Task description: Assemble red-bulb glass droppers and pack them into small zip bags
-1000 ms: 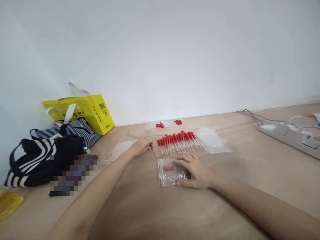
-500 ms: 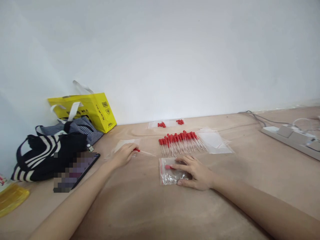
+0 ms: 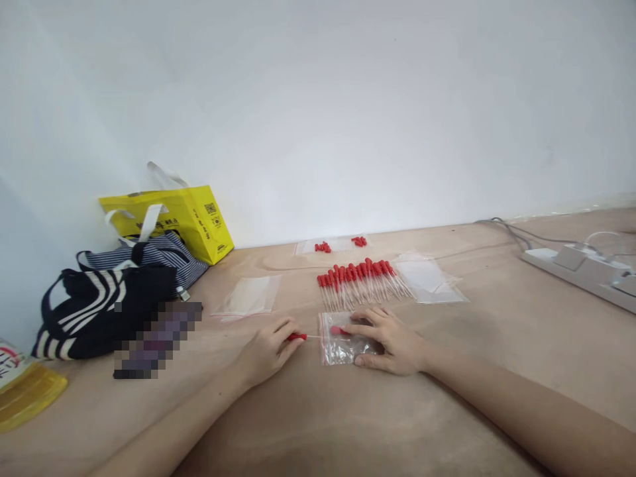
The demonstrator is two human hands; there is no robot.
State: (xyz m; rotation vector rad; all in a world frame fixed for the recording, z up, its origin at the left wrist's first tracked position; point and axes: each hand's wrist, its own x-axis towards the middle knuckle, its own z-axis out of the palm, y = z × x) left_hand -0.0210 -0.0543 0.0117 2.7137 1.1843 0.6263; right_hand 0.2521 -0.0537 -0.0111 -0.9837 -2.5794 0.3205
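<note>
My left hand [image 3: 271, 350] is closed round the red bulb of a dropper [image 3: 298, 336], whose thin clear tube points right. The tube's end reaches over or into the open left side of a clear zip-lock bag [image 3: 330, 354]; which, I cannot tell. My right hand [image 3: 395, 341] holds this bag against the table, fingers apart, index finger on its upper face and thumb at its lower edge. Inside the bag shows another red bulb [image 3: 338, 330]. Just behind, a row of red-bulbed droppers [image 3: 355, 275] lies side by side, tubes towards me.
Flat clear bags lie left [image 3: 248, 295] and right [image 3: 427, 278] of the row. Small red bulbs [image 3: 358, 241] sit on a clear bag by the wall. A yellow bag [image 3: 209, 225], a black bag [image 3: 114, 305], a phone and a bottle [image 3: 30, 391] stand left; a power strip [image 3: 576, 271] lies right.
My left hand has moved right and towards me with the dropper, bringing its tube to the zip-lock bag. The flat bags at left are uncovered. My right hand stays on its bag.
</note>
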